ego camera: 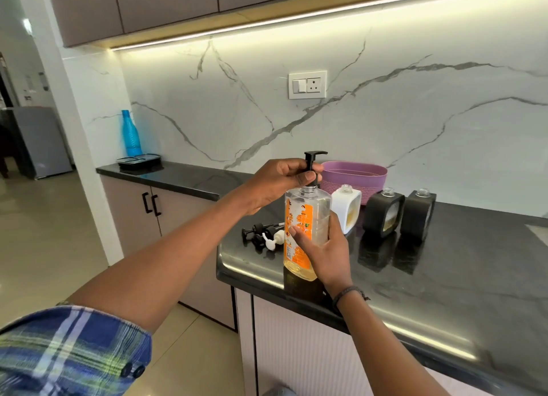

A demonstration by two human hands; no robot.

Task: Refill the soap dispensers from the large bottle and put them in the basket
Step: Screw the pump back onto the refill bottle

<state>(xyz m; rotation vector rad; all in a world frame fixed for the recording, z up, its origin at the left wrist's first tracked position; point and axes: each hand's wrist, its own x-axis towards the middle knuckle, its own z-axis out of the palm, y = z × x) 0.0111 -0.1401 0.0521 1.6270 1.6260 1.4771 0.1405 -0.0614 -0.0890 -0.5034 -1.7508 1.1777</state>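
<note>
A large clear bottle (311, 214) with an orange label stands upright on the black counter (444, 265), a little yellow soap at its bottom. My right hand (323, 253) grips its body. My left hand (281, 185) pinches the collar of its black pump (312, 161). Behind it stand three square dispensers with open necks: a white one (347, 208) and two black ones (384, 214) (418, 214). Their removed pumps (264, 234), black and white, lie on the counter left of the bottle. A purple basket (355, 176) sits against the wall behind.
A blue water bottle (130, 134) and a dark lidded container (138, 161) stand at the counter's far left end. A switch and socket plate (307, 84) is on the marble wall. The counter's front edge runs just below my right wrist.
</note>
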